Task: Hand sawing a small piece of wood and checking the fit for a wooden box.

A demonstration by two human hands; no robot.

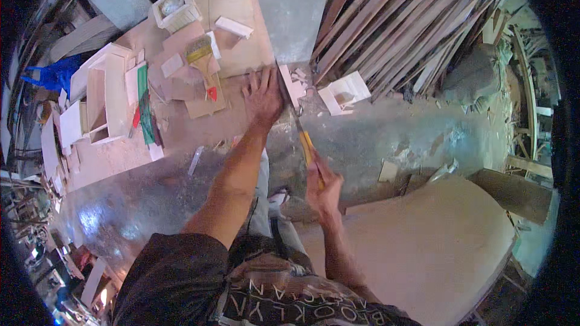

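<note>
My left hand point(264, 98) lies flat with fingers spread near the right edge of a wooden worktop point(238, 27). Just to its right stands a narrow pale wood strip point(287, 84) along that edge. My right hand point(323, 184) is wrapped round the yellow handle of a hand tool point(307, 145). The tool's narrow grey end points up toward the strip; its exact kind is unclear. Left of my left hand, a wide paintbrush point(202, 60) with a red-tipped handle rests on small wood pieces.
On the worktop are an open wooden box frame point(104, 99), a small wooden box point(174, 9) and a green strip point(144, 102). Long timber strips point(393, 21) lean at the upper right. A broken-edged pale box point(344, 92) lies on the floor. A large board point(417, 247) covers the lower right.
</note>
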